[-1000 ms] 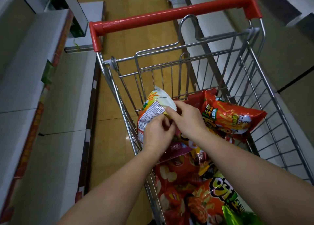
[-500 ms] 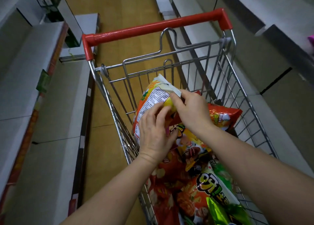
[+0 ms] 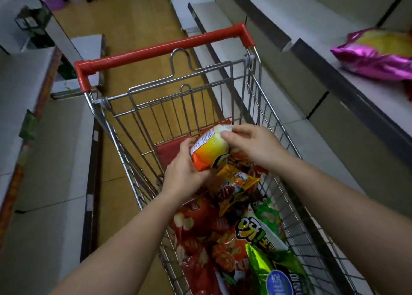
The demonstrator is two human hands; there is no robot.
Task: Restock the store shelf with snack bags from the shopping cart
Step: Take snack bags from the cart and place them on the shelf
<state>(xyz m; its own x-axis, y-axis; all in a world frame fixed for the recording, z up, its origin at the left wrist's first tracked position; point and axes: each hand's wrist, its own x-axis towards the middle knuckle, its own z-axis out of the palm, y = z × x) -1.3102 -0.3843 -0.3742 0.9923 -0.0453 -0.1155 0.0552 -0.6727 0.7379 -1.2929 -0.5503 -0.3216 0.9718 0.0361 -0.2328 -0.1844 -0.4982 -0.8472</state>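
Lifting orange bag [image 3: 209, 152] above cart [image 3: 256, 89]: left hand [image 3: 185, 172] grips lower end, right hand [image 3: 249, 145] fingers pinch top seam. Bag likely light, soft, crinkly, slippery; contents fragile. Hold seams, not belly. Shelf [image 3: 347, 80] lies right.

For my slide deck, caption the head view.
Both hands, left hand and right hand, hold snack bag above cart.

Above the shopping cart [image 3: 254, 89], open air lay free. Inside it, heaped snack bags [image 3: 223, 239] filled the near end; its far end stood barer. Right of the cart, a purple bag [image 3: 376, 60] occupied the shelf [image 3: 356, 98].
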